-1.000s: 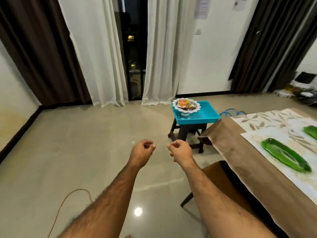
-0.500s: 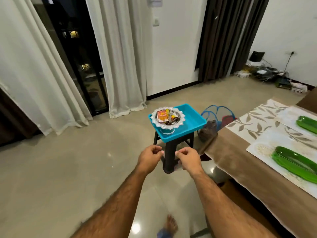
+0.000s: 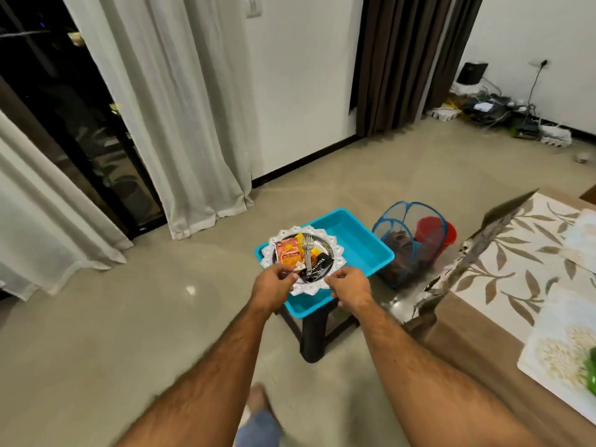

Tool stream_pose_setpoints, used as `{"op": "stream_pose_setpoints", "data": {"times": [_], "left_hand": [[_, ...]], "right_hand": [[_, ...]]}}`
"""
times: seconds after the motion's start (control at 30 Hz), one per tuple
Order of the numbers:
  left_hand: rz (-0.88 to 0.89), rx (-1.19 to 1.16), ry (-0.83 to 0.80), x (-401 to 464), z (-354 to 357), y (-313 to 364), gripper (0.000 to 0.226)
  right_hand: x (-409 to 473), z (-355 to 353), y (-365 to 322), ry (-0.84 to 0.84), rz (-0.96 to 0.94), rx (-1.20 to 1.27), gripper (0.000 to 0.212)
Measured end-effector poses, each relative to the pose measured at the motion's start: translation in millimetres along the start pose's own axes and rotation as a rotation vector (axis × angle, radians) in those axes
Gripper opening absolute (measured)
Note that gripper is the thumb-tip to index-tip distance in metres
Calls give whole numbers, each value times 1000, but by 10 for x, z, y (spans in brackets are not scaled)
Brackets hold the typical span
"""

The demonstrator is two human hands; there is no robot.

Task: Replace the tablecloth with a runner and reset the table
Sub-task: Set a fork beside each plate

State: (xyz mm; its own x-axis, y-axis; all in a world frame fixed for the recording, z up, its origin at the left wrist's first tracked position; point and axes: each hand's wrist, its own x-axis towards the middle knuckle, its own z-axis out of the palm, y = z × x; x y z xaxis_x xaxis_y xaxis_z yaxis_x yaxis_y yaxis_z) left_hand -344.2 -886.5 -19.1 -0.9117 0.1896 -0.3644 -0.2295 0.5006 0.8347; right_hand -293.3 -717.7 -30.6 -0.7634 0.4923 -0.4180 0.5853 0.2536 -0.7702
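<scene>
Tiled floor (image 3: 96, 333), white curtains (image 3: 180, 124) over a dark glass door, brown curtain (image 3: 403, 59) further right. Table (image 3: 483, 366) at right edge, with the leaf-print runner (image 3: 516, 269) already on it and placemats (image 3: 554, 343) laid on top.

Step in hand, as I read it: reset phase, fetching the bowl (image 3: 303, 262) to take it back to the table. Runner looks done.

Bowl sits at the near-left end of the blue tray (image 3: 354, 243), which rests on a dark stool (image 3: 311, 337) near the table corner. Mesh hamper (image 3: 409, 243) just beside the tray, red bucket (image 3: 435, 233) behind it.

Bowl: scalloped white/silver rim, dark centre, possibly on a glass foot, hard to tell. Holds snack packets (orange (image 3: 288, 253), black (image 3: 317, 266)) and forks (image 3: 308, 253) standing loose on top.

Hands: left hand (image 3: 274, 285) and right hand (image 3: 350, 287) are at the near rim, one each side, fingers curled. Looks like a pinch on the rim both sides, but whether it's closed or only touching I can't tell. Bowl not visibly lifted.

Next move needs:
- firm two-sided hold, lift straight up clear of the tray wall
- keep it level; forks and packets are unsecured and could slide
- turn right, avoid clipping hamper and table corner
- set down on the runner, clear of placemats
</scene>
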Motion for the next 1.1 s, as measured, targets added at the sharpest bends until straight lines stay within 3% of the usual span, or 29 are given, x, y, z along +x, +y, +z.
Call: {"op": "stream_pose_setpoints", "data": {"times": [0.23, 0.43, 0.53, 0.83, 0.93, 1.1], "left_hand": [[-102, -48, -162, 1588, 198, -8, 18], [-291, -41, -269, 2438, 89, -121, 21], [-333, -23, -307, 2799, 122, -168, 12], [-319, 2, -328, 3365, 467, -448, 18], [-355, -7, -336, 3415, 486, -481, 14], [-346, -1, -360, 3486, 508, -366, 17]], "right_hand": [[1303, 357, -149, 2, 156, -25, 21], [2109, 748, -274, 4, 284, -99, 13], [2501, 952, -272, -31, 316, -203, 23], [3162, 1512, -127, -23, 368, -605, 31], [3199, 1579, -130, -38, 407, -652, 21], [3268, 1499, -145, -70, 427, -638, 21]]}}
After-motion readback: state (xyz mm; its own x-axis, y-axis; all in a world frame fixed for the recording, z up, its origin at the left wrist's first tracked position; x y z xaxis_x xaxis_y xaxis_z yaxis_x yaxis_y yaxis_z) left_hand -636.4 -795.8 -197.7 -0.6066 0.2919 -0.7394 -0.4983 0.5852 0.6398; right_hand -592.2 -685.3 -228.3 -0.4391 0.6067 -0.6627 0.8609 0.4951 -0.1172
